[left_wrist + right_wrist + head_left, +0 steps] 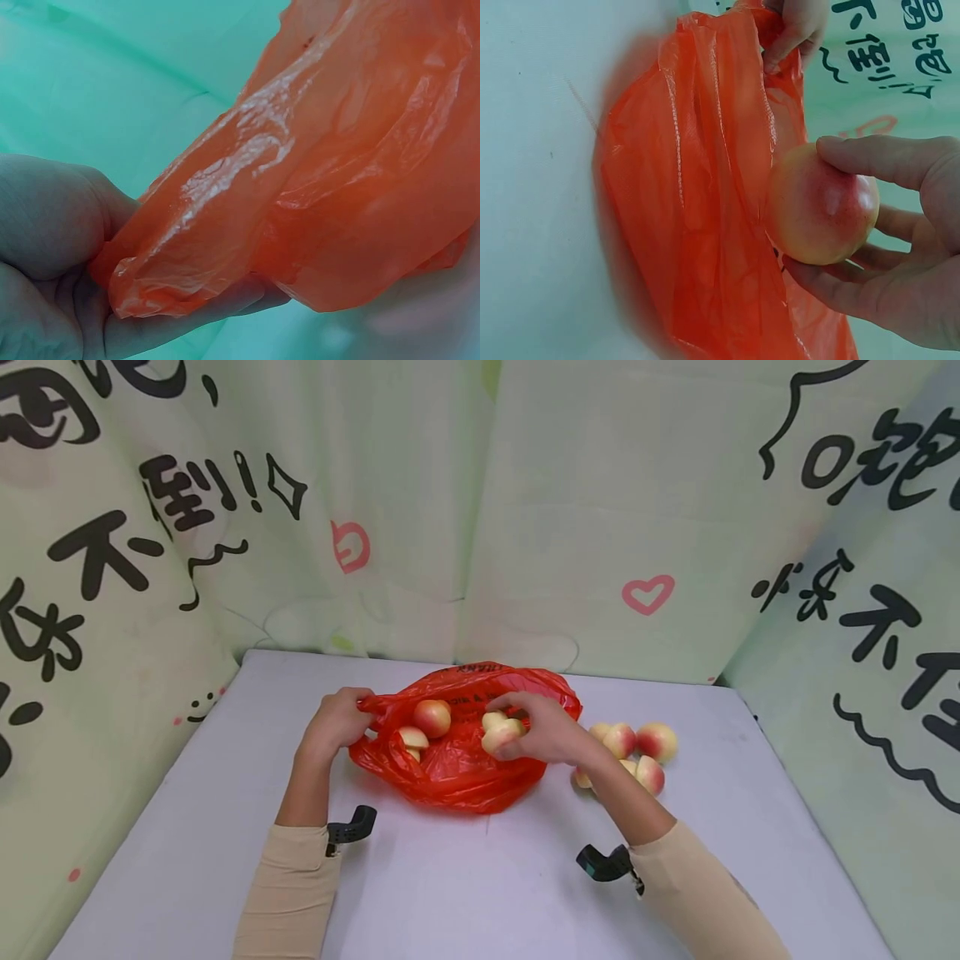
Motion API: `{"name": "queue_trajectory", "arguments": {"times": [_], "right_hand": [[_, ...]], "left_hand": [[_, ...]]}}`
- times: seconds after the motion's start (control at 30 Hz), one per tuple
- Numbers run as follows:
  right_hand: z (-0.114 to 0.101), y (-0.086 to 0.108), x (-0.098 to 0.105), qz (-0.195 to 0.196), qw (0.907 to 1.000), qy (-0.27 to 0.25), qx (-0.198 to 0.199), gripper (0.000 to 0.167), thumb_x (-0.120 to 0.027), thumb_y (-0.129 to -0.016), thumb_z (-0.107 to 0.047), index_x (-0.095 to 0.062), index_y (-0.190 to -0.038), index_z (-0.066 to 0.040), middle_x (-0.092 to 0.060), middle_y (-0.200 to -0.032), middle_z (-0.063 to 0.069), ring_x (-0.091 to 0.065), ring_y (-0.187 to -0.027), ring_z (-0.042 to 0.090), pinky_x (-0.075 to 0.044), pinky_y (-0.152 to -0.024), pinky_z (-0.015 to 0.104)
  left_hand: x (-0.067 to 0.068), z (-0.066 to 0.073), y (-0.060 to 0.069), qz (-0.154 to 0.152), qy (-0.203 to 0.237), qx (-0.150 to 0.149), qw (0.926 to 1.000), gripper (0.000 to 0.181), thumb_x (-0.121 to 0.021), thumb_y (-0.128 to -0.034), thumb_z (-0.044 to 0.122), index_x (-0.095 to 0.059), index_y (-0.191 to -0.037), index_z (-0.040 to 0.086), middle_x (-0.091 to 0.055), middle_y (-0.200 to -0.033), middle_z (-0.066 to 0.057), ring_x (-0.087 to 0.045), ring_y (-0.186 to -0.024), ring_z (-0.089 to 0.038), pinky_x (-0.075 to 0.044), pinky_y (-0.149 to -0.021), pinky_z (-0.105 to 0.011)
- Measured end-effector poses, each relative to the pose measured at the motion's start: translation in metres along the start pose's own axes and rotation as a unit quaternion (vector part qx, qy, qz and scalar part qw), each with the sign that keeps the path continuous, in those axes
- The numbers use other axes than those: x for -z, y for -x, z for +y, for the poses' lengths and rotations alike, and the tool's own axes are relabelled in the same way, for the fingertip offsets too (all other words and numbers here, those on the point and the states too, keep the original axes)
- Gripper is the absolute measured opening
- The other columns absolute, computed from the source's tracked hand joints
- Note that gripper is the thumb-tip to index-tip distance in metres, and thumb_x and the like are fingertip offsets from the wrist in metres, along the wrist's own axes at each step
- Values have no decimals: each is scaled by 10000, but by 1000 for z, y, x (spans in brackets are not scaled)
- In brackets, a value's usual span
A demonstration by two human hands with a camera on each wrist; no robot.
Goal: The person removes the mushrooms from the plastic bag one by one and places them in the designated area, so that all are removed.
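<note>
A red plastic bag (457,777) lies on the table with its mouth spread wide. My left hand (341,718) grips the bag's left rim; in the left wrist view the crumpled plastic (225,195) passes between thumb and fingers. My right hand (543,728) is over the right part of the opening. It holds a yellow-and-red peach (823,204) between thumb and fingers. Just behind that peach, a pale rounded shape (492,719) shows in the head view; whether the hand holds it too, I cannot tell. Inside the bag at left sit a peach (432,718) and paler ones (413,738).
Several more peaches (656,742) lie grouped on the white table (480,893) right of the bag, partly behind my right forearm. Printed curtains (420,510) hang at the back and both sides. A black camera mount (352,825) sits on each wrist.
</note>
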State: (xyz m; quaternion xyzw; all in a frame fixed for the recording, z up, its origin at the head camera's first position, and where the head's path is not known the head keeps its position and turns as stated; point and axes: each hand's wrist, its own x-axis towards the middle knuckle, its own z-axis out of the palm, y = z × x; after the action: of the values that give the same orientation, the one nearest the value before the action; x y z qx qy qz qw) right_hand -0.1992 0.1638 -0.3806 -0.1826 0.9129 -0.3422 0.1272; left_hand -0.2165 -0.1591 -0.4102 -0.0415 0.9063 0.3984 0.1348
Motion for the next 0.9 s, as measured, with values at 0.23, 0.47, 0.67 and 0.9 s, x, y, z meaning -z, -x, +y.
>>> {"name": "queue_trajectory", "arguments": {"times": [0.23,0.47,0.67,0.9], "right_hand": [[3,9,2,93,9999,-63,-48,625,-885,-807,-199,-646,-1384,-170,-637,-1359,60,-557,-1255,304,-626,-845,405],[6,20,7,135,9995,-235,-156,618,-885,-806,-199,-643,-1374,-185,-630,-1350,69,-550,-1265,315,-630,-833,401],[11,31,15,210,9989,-356,-222,628,-881,-812,-196,-631,-1388,-189,-627,-1341,79,-549,-1262,324,-630,-829,398],[17,42,21,250,9987,-299,-335,609,-872,-823,-211,-629,-1381,-209,-628,-1321,78,-552,-1242,318,-621,-822,377]], "left_hand": [[0,1,1,-6,-10,-32,10000,333,-572,-1038,155,-639,-1342,39,-696,-1210,-212,-679,-937,-298,-612,-739,-305],[0,0,1,-16,-33,-68,10000,342,-571,-1038,155,-632,-1350,30,-707,-1207,-226,-686,-963,-309,-621,-750,-313],[0,2,1,-24,-33,-69,10000,338,-563,-1042,163,-635,-1343,30,-710,-1203,-225,-690,-954,-307,-620,-751,-314],[0,3,2,-74,-39,-6,10000,349,-562,-1044,159,-618,-1363,27,-707,-1222,-226,-685,-990,-314,-623,-779,-326]]}}
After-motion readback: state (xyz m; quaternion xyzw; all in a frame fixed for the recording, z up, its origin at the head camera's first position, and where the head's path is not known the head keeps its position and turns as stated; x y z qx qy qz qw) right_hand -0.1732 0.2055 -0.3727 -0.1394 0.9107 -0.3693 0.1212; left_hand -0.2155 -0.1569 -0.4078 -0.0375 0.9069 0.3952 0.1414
